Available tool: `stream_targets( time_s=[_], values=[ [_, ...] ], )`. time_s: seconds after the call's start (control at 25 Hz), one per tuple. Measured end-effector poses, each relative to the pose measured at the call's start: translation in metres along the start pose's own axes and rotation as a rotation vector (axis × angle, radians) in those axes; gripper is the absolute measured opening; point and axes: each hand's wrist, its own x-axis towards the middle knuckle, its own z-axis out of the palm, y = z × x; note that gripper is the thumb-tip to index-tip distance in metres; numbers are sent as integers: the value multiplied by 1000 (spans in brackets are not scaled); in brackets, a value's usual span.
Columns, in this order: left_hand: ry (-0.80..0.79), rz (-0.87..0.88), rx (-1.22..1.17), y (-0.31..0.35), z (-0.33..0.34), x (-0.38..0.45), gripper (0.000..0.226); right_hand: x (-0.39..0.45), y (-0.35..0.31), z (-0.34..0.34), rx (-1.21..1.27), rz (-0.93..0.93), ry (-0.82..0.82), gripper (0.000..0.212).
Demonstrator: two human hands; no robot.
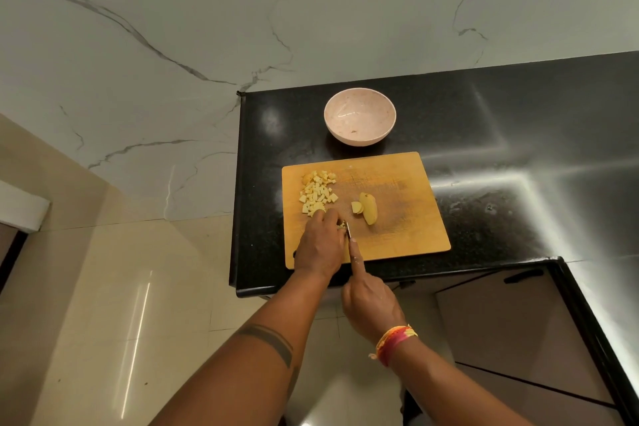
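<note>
Black polished granite forms the table (501,121), set against a pale marble-veined wall (207,28), with glossy beige floor tiles (121,287) off its left edge. A wooden cutting board (397,235) lies near the table's front left corner, its near edge close to the table's rim. Both hands work at the board's near left part. The left hand (320,245) lies knuckles up with its fingers curled down over a small potato piece (341,224), which it pins to the board; the hand hides nearly all of that piece. The right hand (370,301) grips a knife (347,229), forefinger stretched along the spine, handle buried in the palm; only a short bit of blade shows, right against the left hand's fingertips and the pinned piece. A woven orange and pink wristband (396,342) circles the right wrist.

Just beyond the left hand's knuckles a heap of diced potato (318,192) spreads toward the board's far left corner, its nearest cubes touching the fingers. To the right of the blade, apart from it, lies a potato half (368,208) with a cut slice (357,207) leaning against its left side. Behind the board, off it and on the table, stands a pale pink bowl (345,114). Brown cabinet fronts (501,322) show below the table at the right
</note>
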Motion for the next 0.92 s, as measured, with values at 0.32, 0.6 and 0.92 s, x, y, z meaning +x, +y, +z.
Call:
stream_targets(
  time_s=[0.32,0.6,0.92],
  values=[
    [63,-16,51,0,-15,34,19,20,-14,-17,22,-35,103,84],
    [-154,166,12,20,-6,48,37,14,15,-28,52,9,139,88],
    [-81,100,-262,20,-6,42,20,6,16,-36,68,-8,155,84]
  ],
)
